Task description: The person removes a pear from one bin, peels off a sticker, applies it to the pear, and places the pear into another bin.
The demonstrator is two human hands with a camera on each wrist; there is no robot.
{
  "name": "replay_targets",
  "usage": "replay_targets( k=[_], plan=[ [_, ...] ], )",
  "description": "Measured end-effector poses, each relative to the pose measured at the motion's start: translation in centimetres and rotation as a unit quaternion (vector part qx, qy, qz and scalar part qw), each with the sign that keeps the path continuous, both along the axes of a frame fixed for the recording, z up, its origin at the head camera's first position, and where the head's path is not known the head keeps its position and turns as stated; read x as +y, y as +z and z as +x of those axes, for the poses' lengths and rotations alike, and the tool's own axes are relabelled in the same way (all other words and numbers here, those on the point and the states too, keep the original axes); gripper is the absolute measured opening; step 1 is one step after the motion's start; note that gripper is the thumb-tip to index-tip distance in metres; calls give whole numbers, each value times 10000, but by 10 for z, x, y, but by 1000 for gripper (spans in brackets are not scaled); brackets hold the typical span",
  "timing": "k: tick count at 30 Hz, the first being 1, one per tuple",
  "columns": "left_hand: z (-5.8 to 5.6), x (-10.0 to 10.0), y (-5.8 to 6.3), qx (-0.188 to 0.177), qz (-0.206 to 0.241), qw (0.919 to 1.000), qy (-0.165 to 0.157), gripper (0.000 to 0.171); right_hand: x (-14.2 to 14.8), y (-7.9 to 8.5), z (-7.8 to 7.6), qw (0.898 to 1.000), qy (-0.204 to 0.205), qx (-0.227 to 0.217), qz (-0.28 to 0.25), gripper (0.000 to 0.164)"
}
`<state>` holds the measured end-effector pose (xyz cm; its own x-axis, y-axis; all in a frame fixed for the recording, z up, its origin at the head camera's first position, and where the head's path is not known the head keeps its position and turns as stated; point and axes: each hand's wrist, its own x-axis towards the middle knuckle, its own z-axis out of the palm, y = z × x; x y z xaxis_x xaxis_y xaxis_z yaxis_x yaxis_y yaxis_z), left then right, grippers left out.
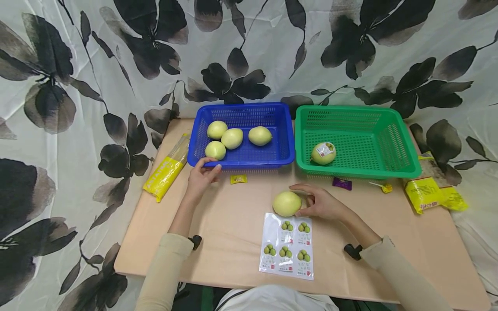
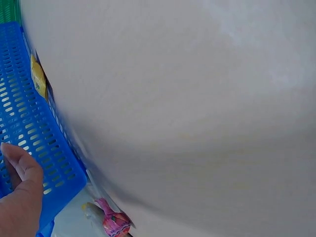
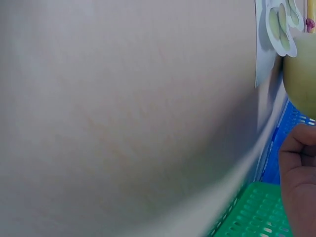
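At the front left corner of the blue basket (image 1: 268,164), my left hand (image 1: 200,177) holds the rim, fingers over it and thumb in front. Several pale yellow-green, lemon-shaped fruits (image 1: 232,138) lie inside that basket. On the table, my right hand (image 1: 323,203) is beside another such fruit (image 1: 287,204), its thumb close against the fruit and its fingers loosely curved; the right wrist view shows a gap between fingers and fruit. Just below lies a sheet of fruit stickers (image 1: 285,248). The green basket (image 1: 358,172) contains one fruit with a sticker (image 1: 324,153).
A yellow packet (image 1: 165,172) lies left of the blue basket, and more yellow packets (image 1: 428,192) lie at the right edge. Before the baskets are a small yellow wrapper (image 1: 238,179), a purple one (image 1: 342,183) and a lollipop (image 1: 385,188). A floral cloth (image 1: 249,52) hangs behind.
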<state>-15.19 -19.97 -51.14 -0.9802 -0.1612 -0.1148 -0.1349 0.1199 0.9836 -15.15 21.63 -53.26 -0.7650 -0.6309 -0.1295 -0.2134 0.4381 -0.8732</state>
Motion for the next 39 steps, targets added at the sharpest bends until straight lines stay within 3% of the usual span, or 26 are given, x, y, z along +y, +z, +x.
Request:
replay_targets(
  k=[15, 17, 20, 22, 24, 26, 28, 30, 33, 35, 39],
  plan=[
    [2, 0, -2, -123, -16, 9999, -13, 54, 1, 2, 5, 9998, -156, -90, 57, 84],
    [5, 3, -2, -46, -2, 9999, 105, 60, 2, 3, 6, 9998, -211, -24, 57, 86],
    [13, 12, -2, 238, 172, 9980, 553, 69, 4, 5, 10, 9987, -469, 183, 17, 81],
    [20, 21, -4, 380, 230, 9958, 806, 65, 6, 6, 14, 9961, -808, 351, -7, 70],
    [26, 32, -7, 388, 171, 9957, 823, 53, 6, 8, 20, 9921, -1170, 448, -54, 53],
    [33, 44, -10, 154, -132, 9990, 391, 40, 5, 9, 28, 9891, -1418, 384, -93, 37],
    [40, 58, -14, -63, -693, 9968, -403, 27, 2, 10, 36, 9901, -1375, 239, -145, 26],
    [46, 73, -17, -187, -1274, 9824, -1356, 22, -3, 9, 45, 9937, -1116, 22, -127, 21],
    [53, 94, -23, -148, -1983, 9485, -2467, 23, -13, 5, 56, 9980, -584, -253, -55, 21],
    [56, 106, -27, -54, -2348, 9297, -2839, 27, -20, 0, 63, 9987, -340, -382, 43, 24],
    [60, 123, -33, 27, -2888, 9096, -2986, 34, -27, -8, 72, 9989, -180, -380, 225, 31]
  ],
)
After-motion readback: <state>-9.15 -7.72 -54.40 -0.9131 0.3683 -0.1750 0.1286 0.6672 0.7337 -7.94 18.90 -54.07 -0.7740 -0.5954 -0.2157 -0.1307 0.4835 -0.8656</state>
